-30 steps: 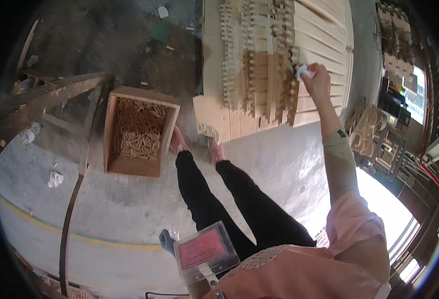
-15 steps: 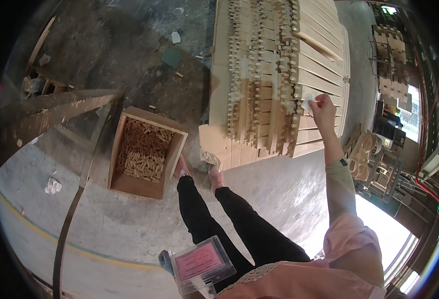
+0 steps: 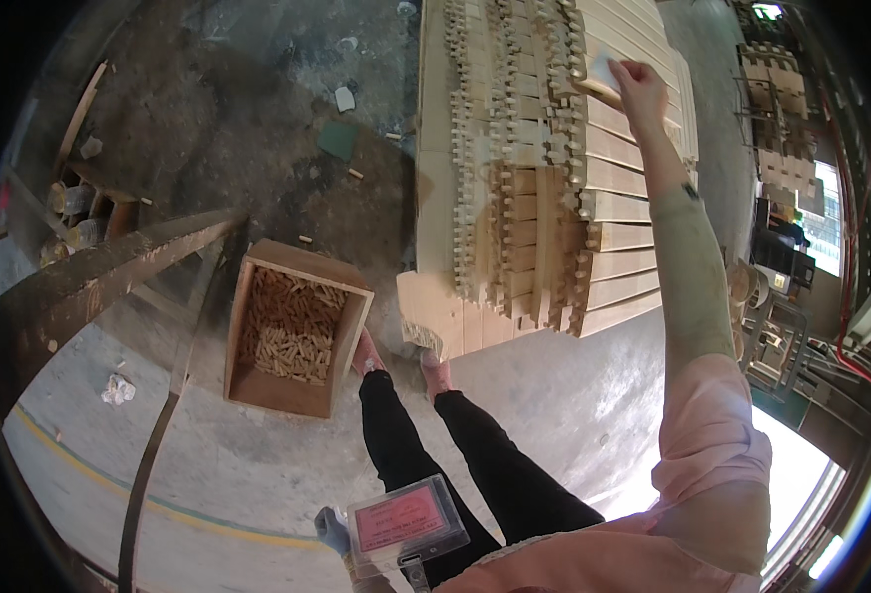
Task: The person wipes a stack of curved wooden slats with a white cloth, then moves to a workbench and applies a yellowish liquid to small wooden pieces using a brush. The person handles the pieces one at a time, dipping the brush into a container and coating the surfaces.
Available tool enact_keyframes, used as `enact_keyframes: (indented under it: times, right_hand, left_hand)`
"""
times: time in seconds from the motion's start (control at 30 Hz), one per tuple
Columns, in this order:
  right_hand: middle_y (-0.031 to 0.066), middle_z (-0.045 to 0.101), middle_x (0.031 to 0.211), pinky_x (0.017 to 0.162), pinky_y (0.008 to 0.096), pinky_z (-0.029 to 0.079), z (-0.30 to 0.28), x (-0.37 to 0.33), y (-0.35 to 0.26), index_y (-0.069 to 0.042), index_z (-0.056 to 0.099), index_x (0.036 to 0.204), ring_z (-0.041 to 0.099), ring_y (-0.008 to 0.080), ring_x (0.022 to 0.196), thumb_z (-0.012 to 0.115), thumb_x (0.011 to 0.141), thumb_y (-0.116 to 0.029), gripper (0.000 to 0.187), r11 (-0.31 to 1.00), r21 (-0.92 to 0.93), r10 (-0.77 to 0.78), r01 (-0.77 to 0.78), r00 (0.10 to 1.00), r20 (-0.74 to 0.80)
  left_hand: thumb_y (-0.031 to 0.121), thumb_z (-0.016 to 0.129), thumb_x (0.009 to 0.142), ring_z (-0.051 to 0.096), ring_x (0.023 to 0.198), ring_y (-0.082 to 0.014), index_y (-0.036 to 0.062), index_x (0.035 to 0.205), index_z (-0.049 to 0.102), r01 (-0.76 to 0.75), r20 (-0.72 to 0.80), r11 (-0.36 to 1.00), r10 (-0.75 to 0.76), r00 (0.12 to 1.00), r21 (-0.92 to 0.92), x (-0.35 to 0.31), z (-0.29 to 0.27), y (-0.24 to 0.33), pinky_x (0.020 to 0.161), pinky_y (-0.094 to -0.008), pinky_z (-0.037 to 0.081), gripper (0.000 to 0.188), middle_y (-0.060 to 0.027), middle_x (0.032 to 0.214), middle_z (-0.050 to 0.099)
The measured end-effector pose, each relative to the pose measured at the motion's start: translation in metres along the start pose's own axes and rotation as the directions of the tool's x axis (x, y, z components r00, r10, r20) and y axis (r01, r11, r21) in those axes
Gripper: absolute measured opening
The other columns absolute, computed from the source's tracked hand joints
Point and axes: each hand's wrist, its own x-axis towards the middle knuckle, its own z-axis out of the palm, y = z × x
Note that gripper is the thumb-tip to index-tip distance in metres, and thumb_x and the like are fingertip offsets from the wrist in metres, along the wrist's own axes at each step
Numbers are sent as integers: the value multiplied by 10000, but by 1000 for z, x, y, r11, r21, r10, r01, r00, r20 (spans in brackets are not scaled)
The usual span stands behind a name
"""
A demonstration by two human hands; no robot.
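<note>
Head view: between 1 and 2 o'clock, the right hand [image 3: 643, 94] is being held out on a nearly straight arm above the stack of toothed boards [image 3: 554, 178], a reach seemingly being demanded by the far part of the stack. A small white piece [image 3: 604, 71] is being pinched at the fingertips, with thumb and fingers closed on it and its free part being left to project toward 10 o'clock, probably so that the fingers are not being put between it and the wood; whether the boards are being touched by it cannot be told. The boards are being ranked side by side with their toothed ends in rows, presumably so that all those ends are being presented together. Toward 7 o'clock, the left hand [image 3: 333, 531], apparently being covered by a grey glove, is being partly hidden by a clear badge holder [image 3: 406, 524]; how far its grip is being opened, and whether anything is being held, cannot be told. Toward 9 o'clock, short wooden dowels [image 3: 294, 331] are being contained by an open wooden box [image 3: 282, 392] on the floor [image 3: 554, 395], its walls presumably being relied on to stop loose pieces from being scattered.
</note>
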Motion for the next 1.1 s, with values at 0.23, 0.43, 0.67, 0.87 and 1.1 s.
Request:
enact_keyframes:
  times: [0.23,0.43,0.67,0.87,1.1]
  right_hand:
    - [97,649,729,513,293,543,47,40,-8,-33,617,818,631,157,577,729,678,-325,343,924,-371,179,-98,965,192]
    - [153,644,818,543,311,583,46,52,-11,5,598,837,655,202,669,706,666,-215,299,930,-367,174,-37,922,347]
    - [186,655,914,604,316,548,29,62,-7,-12,620,949,667,245,749,719,640,-194,372,965,-258,85,39,889,451]
    - [139,650,861,549,271,566,-1,55,-9,6,627,995,647,165,616,661,808,-136,238,957,202,145,-209,945,292]
    - [146,666,930,710,294,560,11,48,-5,21,656,1038,655,215,833,659,806,-209,327,922,365,1,-132,941,338]
  left_hand:
    - [101,601,833,437,691,-91,29,750,531,-138,52,985,133,990,106,2,4,11,644,-247,388,130,7,726,496]
    - [92,606,830,432,682,-98,43,743,527,-116,17,991,115,993,69,8,10,15,623,-273,399,127,14,712,480]
    - [85,611,825,438,686,-97,44,754,543,-139,55,990,137,989,31,12,25,21,627,-276,406,106,11,725,502]
    - [95,627,827,446,699,-87,33,762,556,-92,23,996,91,996,17,12,5,27,641,-261,407,114,22,732,512]
    - [100,612,830,440,664,-81,38,756,550,-228,23,965,227,974,132,21,10,34,605,-240,406,115,26,725,505]
